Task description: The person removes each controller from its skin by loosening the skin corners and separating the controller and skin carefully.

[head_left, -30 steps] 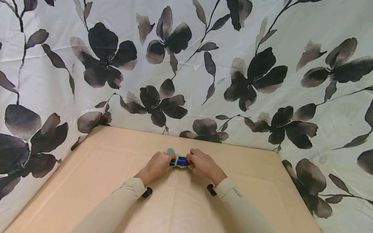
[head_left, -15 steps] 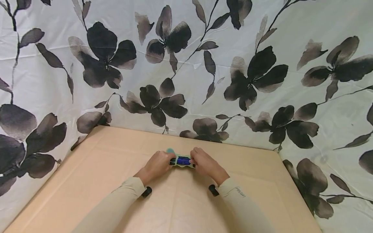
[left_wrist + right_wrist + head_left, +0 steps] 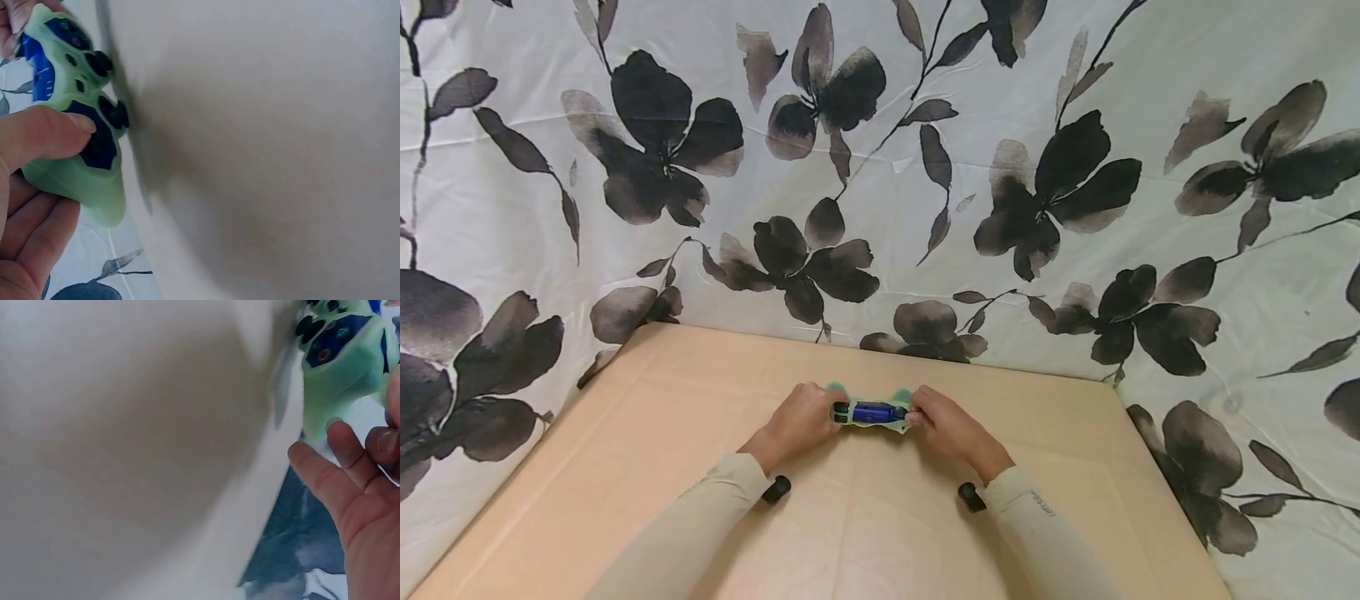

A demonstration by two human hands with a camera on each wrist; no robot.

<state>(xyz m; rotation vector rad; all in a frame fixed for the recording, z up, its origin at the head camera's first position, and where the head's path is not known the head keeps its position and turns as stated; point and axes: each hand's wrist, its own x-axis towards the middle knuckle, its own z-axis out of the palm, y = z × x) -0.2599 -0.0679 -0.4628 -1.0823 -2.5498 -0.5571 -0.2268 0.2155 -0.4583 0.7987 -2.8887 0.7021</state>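
A blue game controller [image 3: 872, 412] in a pale green silicone cover [image 3: 103, 200] is held above the table between both hands. My left hand [image 3: 802, 421] grips one end. In the left wrist view its thumb rests on the controller's face and the other fingers curl underneath. My right hand [image 3: 951, 427] pinches the edge of the cover at the other end. In the right wrist view the cover looks drawn out toward the thumb, and the outer fingers [image 3: 319, 472] extend beside the handle. The exact pinch point is partly cut off by the frame edge.
A tan covered table [image 3: 700, 517] lies beneath the hands. Behind it and at its sides hangs a white cloth [image 3: 880, 183] with dark flower prints. Each wrist carries a small black camera [image 3: 777, 489].
My right hand has moved right, away from the left hand, exposing more of the controller and its right handle. The left hand shifts slightly left. The head view drifts a little.
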